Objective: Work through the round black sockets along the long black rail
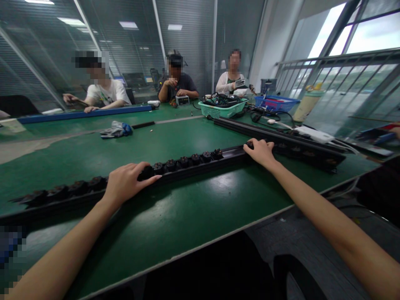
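A long black power strip (195, 168) with a row of round black socket units along its top lies across the green table (200, 208), slanting from lower left toward the middle right. My left hand (126, 181) is closed over its middle, thumb along the near side and fingers around a socket unit. At the right end of the strip, my right hand (261, 152) grips with thumb and fingers, and its grasp partly hides that end. Just beyond my right hand rests a second long black strip (312, 154).
Cables fill a green basket (218, 111); a blue basket (276, 104), a tumbler (308, 105) and a white power strip (315, 134) stand nearby. Gloves (117, 130) lie farther back. Three people sit across the table, one by a long blue bar (93, 114).
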`<control>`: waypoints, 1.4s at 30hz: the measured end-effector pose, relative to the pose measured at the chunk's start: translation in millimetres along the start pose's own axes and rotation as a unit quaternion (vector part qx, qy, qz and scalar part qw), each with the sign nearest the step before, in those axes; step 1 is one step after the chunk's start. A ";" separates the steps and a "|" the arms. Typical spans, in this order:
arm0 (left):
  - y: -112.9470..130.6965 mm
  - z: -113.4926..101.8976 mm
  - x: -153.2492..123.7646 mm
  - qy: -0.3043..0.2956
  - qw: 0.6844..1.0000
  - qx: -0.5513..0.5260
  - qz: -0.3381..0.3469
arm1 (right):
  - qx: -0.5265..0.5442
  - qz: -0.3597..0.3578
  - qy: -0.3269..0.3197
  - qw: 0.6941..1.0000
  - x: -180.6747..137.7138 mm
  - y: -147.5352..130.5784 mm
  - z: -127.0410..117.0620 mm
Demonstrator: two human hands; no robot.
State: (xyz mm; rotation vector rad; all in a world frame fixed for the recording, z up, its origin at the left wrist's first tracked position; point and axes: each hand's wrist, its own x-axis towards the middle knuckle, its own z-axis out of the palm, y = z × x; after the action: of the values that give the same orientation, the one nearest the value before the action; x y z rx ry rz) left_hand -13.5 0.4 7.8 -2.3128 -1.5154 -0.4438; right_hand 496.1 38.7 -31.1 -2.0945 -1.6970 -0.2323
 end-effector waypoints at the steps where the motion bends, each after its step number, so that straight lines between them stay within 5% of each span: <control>1: 0.1 -0.3 0.1 0.000 1.000 -0.003 0.001 | -0.002 0.004 0.003 1.000 -0.2 0.1 -0.3; 24: -0.8 0.4 -0.5 -0.001 1.000 0.001 -0.001 | -0.046 0.014 0.010 0.999 -0.8 4.3 -5.8; 42: -1.5 1.7 -0.6 0.000 1.000 0.021 0.007 | 0.048 0.029 -0.001 0.998 5.0 14.9 -0.9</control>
State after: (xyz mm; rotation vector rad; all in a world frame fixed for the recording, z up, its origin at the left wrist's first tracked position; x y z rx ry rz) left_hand -15.0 1.3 6.1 -2.2900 -1.4931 -0.4040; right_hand 511.7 40.4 -31.6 -2.0718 -1.6125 -0.1282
